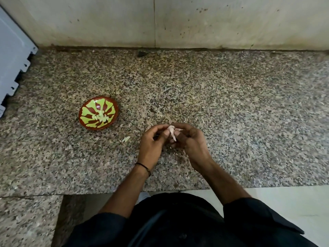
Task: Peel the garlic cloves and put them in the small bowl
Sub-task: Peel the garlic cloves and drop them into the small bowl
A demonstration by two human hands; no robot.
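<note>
Holds one garlic clove point(171, 130) between left grip point(153, 139) and right grip point(188, 139), thumbs and fingertips of both closed narrow on it. Shows papery skin sticking out from the clove, rightward and downward. Cannot tell whether the clove is clear of the speckled tabletop point(231, 113) beneath. Wears a thin dark band point(143, 167) on the left wrist. Left of the grips and slightly farther, well apart: small bowl point(115, 108), brown with green pattern, upright on the tabletop, pale peeled cloves point(100, 116) heaped at its centre. Between bowl and left grip: pale loose pieces point(126, 139) lying on the tabletop. Far side: stained pale wall point(213, 24). Far left: blue-grey panel point(12, 65) with stepped edge.
</note>
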